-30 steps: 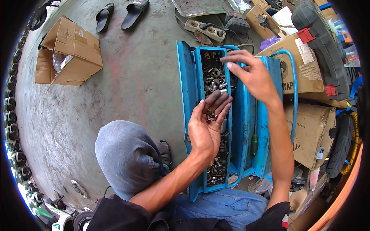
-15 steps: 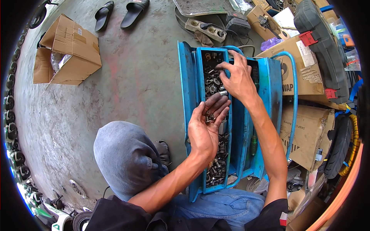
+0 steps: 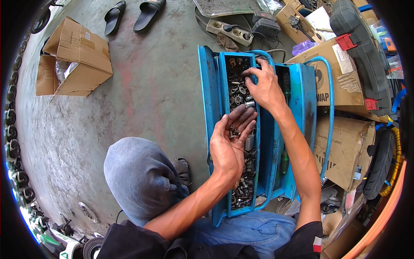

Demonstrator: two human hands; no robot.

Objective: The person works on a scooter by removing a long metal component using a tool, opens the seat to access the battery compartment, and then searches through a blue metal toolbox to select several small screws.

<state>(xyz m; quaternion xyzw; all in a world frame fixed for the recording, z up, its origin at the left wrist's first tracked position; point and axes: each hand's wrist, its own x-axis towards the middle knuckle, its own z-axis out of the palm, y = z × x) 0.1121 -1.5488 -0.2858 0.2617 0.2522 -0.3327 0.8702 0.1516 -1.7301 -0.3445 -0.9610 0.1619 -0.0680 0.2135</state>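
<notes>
A blue metal cantilever toolbox (image 3: 208,99) stands spread in front of me. Its long narrow tray (image 3: 223,86) is filled with small bolts, nuts and other metal fasteners (image 3: 243,185). My left hand (image 3: 228,146) is cupped palm up over the middle of this tray, with a few small bolts (image 3: 234,131) in the hollow of its blackened fingers. Above the tray's far part is my right hand (image 3: 267,88), thumb and fingers apart, fingertips close to the fasteners. I see nothing held in it. A shiny metal cylinder (image 3: 250,104) lies between the two hands.
A blue tubular handle (image 3: 330,112) arches at the toolbox's right, beside cardboard boxes (image 3: 340,142) and a black case (image 3: 360,56). A green-handled tool (image 3: 284,162) lies in a deeper compartment. A power strip (image 3: 230,33) is beyond; an open carton (image 3: 86,56) and slippers (image 3: 148,15) are left.
My right hand's fingers have shifted slightly over the far end of the tray. My left hand stays cupped in nearly the same place.
</notes>
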